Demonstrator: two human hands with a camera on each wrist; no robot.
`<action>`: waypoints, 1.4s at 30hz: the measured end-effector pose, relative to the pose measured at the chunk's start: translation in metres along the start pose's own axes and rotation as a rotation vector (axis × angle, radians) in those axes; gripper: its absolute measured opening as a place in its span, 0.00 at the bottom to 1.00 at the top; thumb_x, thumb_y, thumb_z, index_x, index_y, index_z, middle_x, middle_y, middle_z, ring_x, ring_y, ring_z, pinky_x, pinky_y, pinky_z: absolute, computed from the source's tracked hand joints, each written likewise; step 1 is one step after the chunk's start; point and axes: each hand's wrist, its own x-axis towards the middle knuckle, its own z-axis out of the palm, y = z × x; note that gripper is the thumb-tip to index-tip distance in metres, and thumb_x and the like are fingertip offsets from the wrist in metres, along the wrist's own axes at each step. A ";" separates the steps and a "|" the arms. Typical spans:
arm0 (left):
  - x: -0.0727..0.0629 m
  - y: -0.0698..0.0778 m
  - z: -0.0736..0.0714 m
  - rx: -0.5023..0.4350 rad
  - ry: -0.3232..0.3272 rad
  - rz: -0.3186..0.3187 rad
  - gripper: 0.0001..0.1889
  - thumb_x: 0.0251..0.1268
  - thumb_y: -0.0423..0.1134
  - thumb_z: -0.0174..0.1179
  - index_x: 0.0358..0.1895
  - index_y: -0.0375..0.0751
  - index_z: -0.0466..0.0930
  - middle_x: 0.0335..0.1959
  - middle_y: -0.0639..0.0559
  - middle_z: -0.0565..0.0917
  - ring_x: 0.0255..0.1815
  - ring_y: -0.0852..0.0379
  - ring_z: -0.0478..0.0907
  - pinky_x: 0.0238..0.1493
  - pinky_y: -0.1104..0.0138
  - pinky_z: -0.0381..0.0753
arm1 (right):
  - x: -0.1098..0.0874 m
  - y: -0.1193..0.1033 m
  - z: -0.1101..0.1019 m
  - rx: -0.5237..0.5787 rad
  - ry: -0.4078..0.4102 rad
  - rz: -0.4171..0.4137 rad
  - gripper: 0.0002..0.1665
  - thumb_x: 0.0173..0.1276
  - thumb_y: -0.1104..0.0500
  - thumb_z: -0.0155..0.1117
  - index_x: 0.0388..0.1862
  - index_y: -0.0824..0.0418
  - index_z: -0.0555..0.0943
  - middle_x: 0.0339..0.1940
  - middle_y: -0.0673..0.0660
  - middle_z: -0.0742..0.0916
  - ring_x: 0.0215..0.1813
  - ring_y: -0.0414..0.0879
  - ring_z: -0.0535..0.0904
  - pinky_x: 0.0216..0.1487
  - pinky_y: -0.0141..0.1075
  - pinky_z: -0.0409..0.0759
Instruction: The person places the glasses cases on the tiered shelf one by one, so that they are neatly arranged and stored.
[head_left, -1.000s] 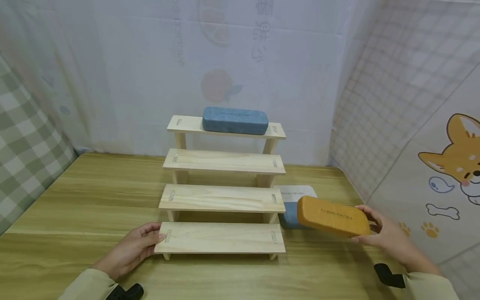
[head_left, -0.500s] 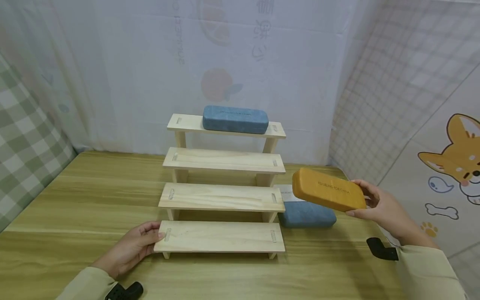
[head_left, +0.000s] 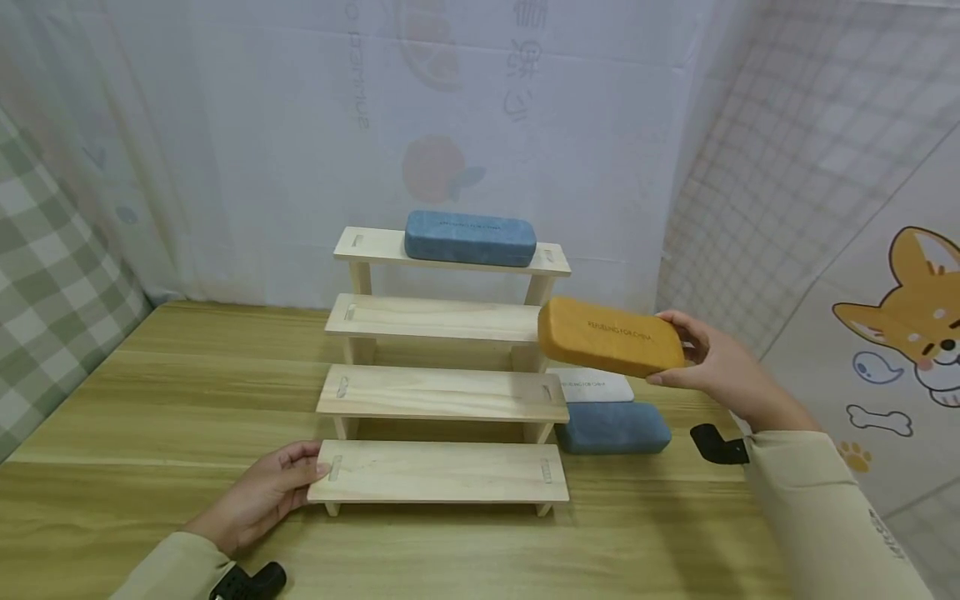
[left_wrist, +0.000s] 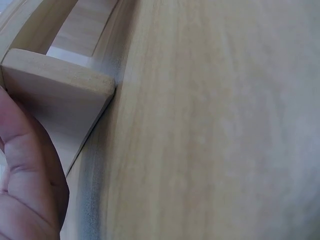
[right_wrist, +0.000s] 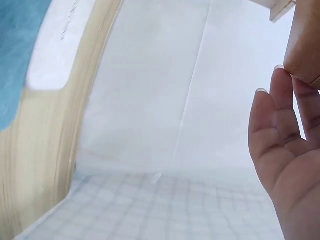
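My right hand (head_left: 723, 371) holds an orange glasses case (head_left: 609, 336) by its right end, thumb in front and fingers behind. The case is raised and slightly tilted, its left end overlapping the right end of the second-highest board in the head view. Only a corner of the case (right_wrist: 305, 47) shows at the edge of the right wrist view, above my fingers. A four-step wooden display stand (head_left: 442, 472) rises in front of me. My left hand (head_left: 262, 496) grips the left end of its lowest board, thumb on top. A blue glasses case (head_left: 470, 240) lies on the top board.
Right of the stand, a white case (head_left: 596, 385) and another blue case (head_left: 615, 428) lie on the wood-grain table (head_left: 187, 392). A pale curtain (head_left: 262, 167) hangs behind, with a printed cloth (head_left: 810, 350) on the right and checked fabric (head_left: 52, 275) on the left.
My right hand has raised the orange case and carried it left, away from over the lower blue case to beside the second-highest board. The left hand stays on the stand.
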 end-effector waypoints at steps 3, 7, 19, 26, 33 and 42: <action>0.000 0.001 0.001 0.001 0.003 -0.003 0.38 0.72 0.35 0.55 0.70 0.18 0.41 0.50 0.50 0.75 0.48 0.61 0.77 0.48 0.67 0.80 | 0.011 -0.009 0.003 0.003 -0.012 -0.009 0.51 0.57 0.52 0.75 0.75 0.56 0.58 0.63 0.59 0.73 0.57 0.53 0.74 0.46 0.29 0.76; 0.000 0.001 0.001 -0.002 0.000 -0.005 0.37 0.72 0.35 0.55 0.70 0.18 0.41 0.51 0.49 0.75 0.48 0.60 0.77 0.49 0.66 0.81 | 0.026 -0.019 0.008 0.010 -0.026 -0.023 0.52 0.56 0.52 0.76 0.75 0.56 0.58 0.64 0.60 0.73 0.59 0.57 0.74 0.49 0.35 0.77; -0.001 -0.001 -0.001 0.002 -0.010 -0.001 0.38 0.72 0.36 0.54 0.70 0.17 0.41 0.51 0.50 0.75 0.48 0.61 0.77 0.49 0.67 0.80 | 0.066 -0.051 0.032 0.051 -0.070 -0.116 0.44 0.52 0.56 0.78 0.67 0.53 0.69 0.56 0.57 0.77 0.49 0.53 0.79 0.46 0.38 0.80; -0.002 0.000 -0.001 0.002 -0.027 0.010 0.37 0.73 0.36 0.54 0.69 0.17 0.41 0.50 0.51 0.75 0.48 0.61 0.77 0.49 0.67 0.80 | 0.078 -0.065 0.044 0.039 -0.064 -0.104 0.47 0.49 0.57 0.79 0.67 0.56 0.68 0.57 0.60 0.77 0.51 0.56 0.78 0.49 0.41 0.79; -0.002 0.000 0.000 0.002 -0.019 0.006 0.38 0.72 0.36 0.54 0.70 0.17 0.41 0.50 0.52 0.76 0.48 0.62 0.77 0.49 0.67 0.80 | 0.085 -0.071 0.053 0.055 -0.078 -0.090 0.49 0.48 0.57 0.79 0.69 0.57 0.66 0.58 0.60 0.76 0.52 0.56 0.76 0.50 0.42 0.78; -0.002 0.000 0.000 -0.004 -0.024 0.015 0.37 0.72 0.36 0.54 0.69 0.17 0.42 0.49 0.53 0.76 0.48 0.62 0.77 0.48 0.68 0.80 | 0.093 -0.081 0.070 0.103 -0.096 -0.137 0.45 0.46 0.61 0.79 0.65 0.58 0.70 0.54 0.60 0.78 0.49 0.56 0.77 0.47 0.42 0.79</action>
